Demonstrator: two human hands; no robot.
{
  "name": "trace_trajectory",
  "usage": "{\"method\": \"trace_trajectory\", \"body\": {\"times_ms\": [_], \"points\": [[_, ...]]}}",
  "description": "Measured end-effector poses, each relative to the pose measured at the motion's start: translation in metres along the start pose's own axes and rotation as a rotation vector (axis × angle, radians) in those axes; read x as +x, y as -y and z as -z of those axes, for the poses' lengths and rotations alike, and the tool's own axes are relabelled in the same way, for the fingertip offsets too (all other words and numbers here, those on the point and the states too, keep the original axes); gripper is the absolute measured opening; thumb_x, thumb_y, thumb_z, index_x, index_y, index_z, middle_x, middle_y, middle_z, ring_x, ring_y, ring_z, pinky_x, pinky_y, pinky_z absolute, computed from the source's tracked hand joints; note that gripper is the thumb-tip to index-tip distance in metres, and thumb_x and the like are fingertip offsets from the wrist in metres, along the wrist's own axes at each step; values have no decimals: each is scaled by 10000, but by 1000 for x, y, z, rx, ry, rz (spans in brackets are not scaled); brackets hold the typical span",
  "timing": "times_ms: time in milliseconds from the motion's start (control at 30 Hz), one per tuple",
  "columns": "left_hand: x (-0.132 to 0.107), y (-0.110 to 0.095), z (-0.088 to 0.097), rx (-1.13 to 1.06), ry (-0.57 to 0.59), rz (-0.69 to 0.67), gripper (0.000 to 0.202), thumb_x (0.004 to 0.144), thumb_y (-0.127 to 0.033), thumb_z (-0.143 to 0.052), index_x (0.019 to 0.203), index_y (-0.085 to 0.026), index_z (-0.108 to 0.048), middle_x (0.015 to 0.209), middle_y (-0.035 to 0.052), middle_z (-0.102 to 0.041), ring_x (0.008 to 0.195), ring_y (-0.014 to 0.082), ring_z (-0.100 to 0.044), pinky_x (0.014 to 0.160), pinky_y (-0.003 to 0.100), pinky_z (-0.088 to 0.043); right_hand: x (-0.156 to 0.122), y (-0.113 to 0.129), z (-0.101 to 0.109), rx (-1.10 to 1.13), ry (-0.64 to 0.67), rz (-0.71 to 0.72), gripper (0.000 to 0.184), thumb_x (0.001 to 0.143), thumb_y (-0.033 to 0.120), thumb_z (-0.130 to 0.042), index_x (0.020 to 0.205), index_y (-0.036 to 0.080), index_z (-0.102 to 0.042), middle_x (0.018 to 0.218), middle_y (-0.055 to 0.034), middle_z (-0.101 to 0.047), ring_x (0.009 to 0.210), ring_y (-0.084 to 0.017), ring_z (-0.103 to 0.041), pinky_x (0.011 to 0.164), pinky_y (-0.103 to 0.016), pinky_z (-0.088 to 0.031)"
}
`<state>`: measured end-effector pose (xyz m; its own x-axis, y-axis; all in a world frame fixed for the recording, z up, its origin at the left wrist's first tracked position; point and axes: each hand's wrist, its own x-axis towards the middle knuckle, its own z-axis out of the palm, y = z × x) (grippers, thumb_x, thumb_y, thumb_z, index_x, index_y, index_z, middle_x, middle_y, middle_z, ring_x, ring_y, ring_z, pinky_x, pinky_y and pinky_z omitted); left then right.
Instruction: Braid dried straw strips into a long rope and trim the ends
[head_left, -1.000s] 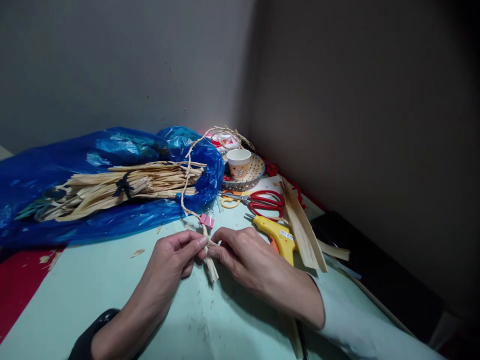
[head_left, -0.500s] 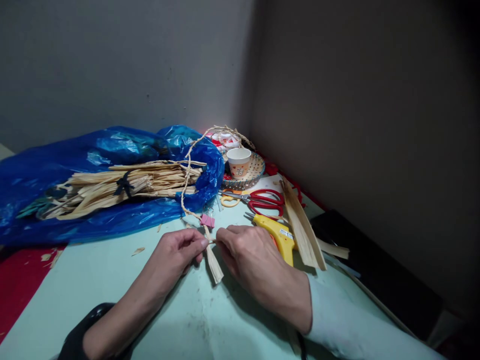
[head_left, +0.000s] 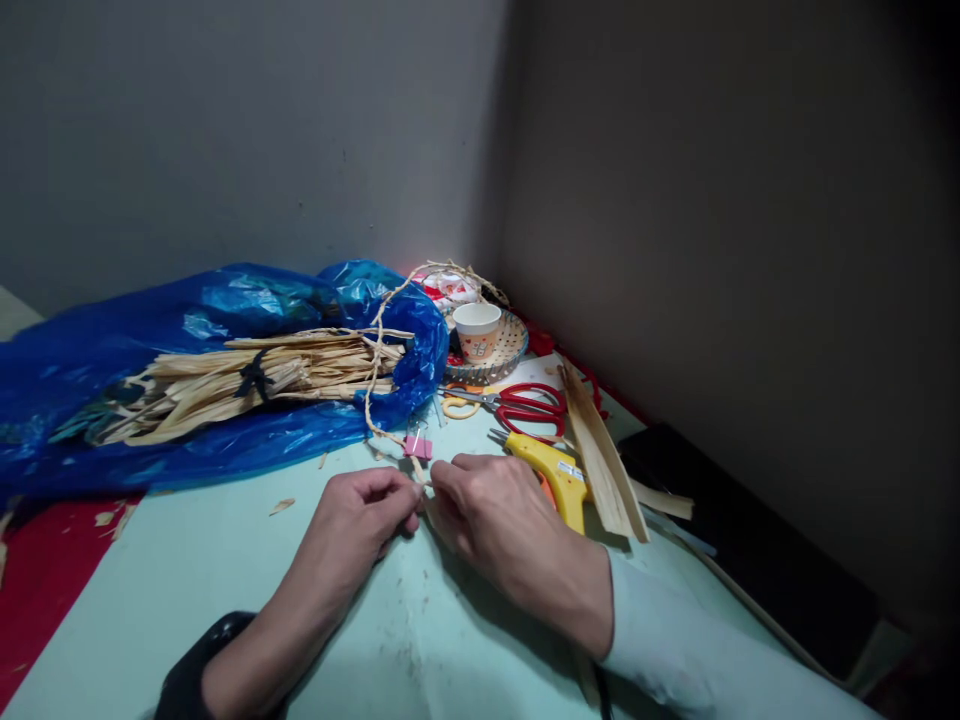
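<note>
A thin cord of twisted dried husk curves down from the basket area to a pink binder clip. Just below the clip, my left hand pinches the husk strand's end between thumb and forefinger. My right hand is closed beside it, fingertips on the same strand; its fingers are partly hidden behind the back of the hand. A short bit of strand shows between the clip and my fingers. Close to my right hand lies a yellow glue gun.
A blue plastic bag with a tied bundle of dried husks lies at the left. Behind are a paper cup in a woven basket and red-handled scissors. Flat husk strips lie right, beside a black object.
The loose flared husk end that hung between my hands is now out of sight at my right hand's fingers. My hands remain close together below the clip; the view has shifted slightly.
</note>
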<state>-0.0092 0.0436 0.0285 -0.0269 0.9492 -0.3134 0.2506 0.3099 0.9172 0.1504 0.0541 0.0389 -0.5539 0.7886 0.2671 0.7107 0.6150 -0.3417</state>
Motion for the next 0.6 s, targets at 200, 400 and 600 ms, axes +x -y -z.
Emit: {"method": "trace_trajectory", "body": {"times_ms": [200,400,600], "points": [[-9,1,-9,225,-111,-133,247,761,-339,-558,592,-166,-611,448,-50,-483,433,98,-387,458,231,-284,1,0,-3,300,-12,-212,218,782,156,-537,587,167,-440,483,66,-314,477,-75,-202,474,-256,-137],[-10,3,-10,57,-81,-119,213,762,-321,-569,652,-158,-652,518,-16,-593,507,143,-538,529,248,-421,-2,10,-7,441,11,-243,254,855,178,-476,603,157,-492,504,45,-457,474,-62,-328,475,-209,-197],[-9,-6,-5,-99,5,-56,212,722,-324,-636,610,-149,-682,573,-3,-619,597,150,-550,595,246,-467,-7,14,-7,256,10,-185,169,857,161,-487,696,158,-537,616,1,-567,525,-87,-370,522,-237,-220]]}}
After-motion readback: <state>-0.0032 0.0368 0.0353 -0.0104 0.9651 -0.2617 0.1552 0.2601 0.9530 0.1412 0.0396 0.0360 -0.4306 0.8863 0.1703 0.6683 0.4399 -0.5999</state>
